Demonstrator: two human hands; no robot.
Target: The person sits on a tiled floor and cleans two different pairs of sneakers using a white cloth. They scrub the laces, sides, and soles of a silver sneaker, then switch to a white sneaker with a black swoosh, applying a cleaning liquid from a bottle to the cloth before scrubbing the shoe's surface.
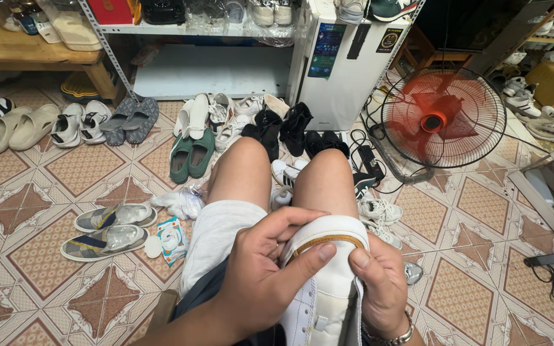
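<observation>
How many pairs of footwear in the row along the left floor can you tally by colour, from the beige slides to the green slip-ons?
Beige slides: 1 pair
White sandals: 1 pair
Grey slip-ons: 1 pair
Green slip-ons: 1 pair
Total: 4 pairs
Separate from these, the left hand and right hand hold a white sneaker on the lap.

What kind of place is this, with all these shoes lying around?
Probably a small shoe cleaning or repair workshop. Pairs of shoes line the tiled floor, more sit bagged on a metal shelf, and both hands hold a white sneaker.
</observation>
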